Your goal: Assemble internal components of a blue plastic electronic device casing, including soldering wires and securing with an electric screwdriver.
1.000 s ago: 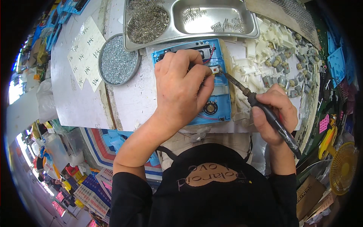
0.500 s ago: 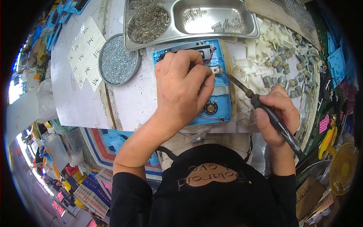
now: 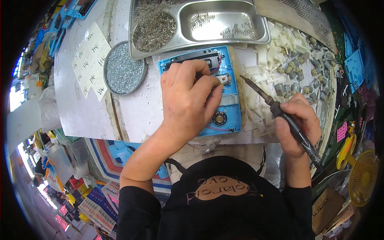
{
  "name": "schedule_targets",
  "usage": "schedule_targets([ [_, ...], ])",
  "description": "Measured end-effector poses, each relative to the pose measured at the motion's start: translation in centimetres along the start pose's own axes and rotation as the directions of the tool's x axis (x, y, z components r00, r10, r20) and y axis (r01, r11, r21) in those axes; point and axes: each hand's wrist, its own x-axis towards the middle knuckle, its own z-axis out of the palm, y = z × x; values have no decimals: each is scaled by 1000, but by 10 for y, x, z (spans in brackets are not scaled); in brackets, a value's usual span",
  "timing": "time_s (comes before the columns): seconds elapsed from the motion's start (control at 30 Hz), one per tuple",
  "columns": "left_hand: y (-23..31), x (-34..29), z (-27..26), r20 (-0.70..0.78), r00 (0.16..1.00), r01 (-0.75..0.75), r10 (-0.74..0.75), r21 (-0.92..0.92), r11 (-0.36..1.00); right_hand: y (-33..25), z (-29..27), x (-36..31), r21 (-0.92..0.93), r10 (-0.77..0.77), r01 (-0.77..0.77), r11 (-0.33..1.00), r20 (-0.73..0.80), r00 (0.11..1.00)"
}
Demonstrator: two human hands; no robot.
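Note:
A blue plastic housing (image 3: 234, 117) lies on the table in front of me. It holds a small round speaker (image 3: 219, 118), thin red wires and a small pale box-shaped part (image 3: 225, 79). My left hand (image 3: 186, 100) rests over the housing's left side. Its thumb and index finger pinch together beside that pale part, and what they hold is too small and hidden to make out. In my right hand (image 3: 300, 124) is a soldering iron (image 3: 276, 109) with a dark handle. Its tip points up and left, just off the housing's right edge, touching nothing I can see.
Beyond the housing stands a metal tray (image 3: 224, 41) with springs. To the left are a round dish (image 3: 125, 68) of tiny metal pieces and a marked paper sheet (image 3: 91, 60). White plastic parts (image 3: 276, 44) and small grey motors (image 3: 294, 74) are heaped at the right.
The soldering iron's tip has moved right, away from the pale part. My left hand stays pinched at the same spot on the housing. The whole view has shifted slightly.

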Motion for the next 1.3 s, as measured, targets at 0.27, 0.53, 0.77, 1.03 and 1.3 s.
schedule_targets([
  [0.27, 3, 1, -2, 18, 1000, 7, -7, 3, 1000, 0, -6, 2, -36, -49, 50, 998, 15, 999],
  [0.53, 3, 0, -3, 35, 999, 11, -12, 17, 1000, 1, -5, 2, -48, -78, 78, 996, 2, 997],
  [0.77, 6, 2, -7, 48, 999, 9, -11, 38, 999, 2, -3, 3, -56, -99, 98, 994, -4, 995],
  [1.03, 6, 3, -7, 47, 999, 1, -3, 42, 999, 1, 0, 4, -54, -90, 90, 994, -3, 996],
  [1.3, 7, 3, -7, 36, 999, 7, -7, 17, 1000, 1, 0, 4, -43, -73, 73, 996, -2, 997],
])
